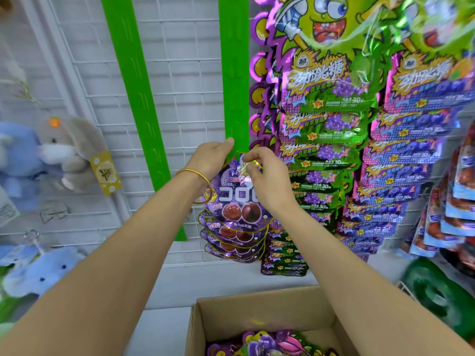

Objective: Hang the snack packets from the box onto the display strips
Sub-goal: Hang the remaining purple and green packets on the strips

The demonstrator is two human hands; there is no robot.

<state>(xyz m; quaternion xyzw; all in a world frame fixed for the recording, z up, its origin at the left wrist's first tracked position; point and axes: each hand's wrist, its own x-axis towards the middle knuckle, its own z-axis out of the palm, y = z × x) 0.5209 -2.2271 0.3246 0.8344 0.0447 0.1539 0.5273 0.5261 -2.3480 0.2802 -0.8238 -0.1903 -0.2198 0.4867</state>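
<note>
A glossy, round-edged purple foil packet (pixel 239 201), printed with dark grapes and white lettering, sits at the centre of the frame against the lower end of a flat, slotted green plastic display strip (pixel 235 73). It tops a stack of like packets overlapping down the strip.

The right hand (pixel 267 181) has a narrow grip, thumb and fingertips pinching the crinkled clear top of the packet. The left hand (pixel 210 160), with a thin gold bangle (pixel 198 183) on its wrist, curls its grip round the strip's left edge, thumb on the green plastic; whether it also holds the packet I cannot tell.

At bottom centre, an open corrugated cardboard box (pixel 257 312) holds more shiny purple packets. A white wire grid (pixel 185 73) stands behind the strip.
</note>
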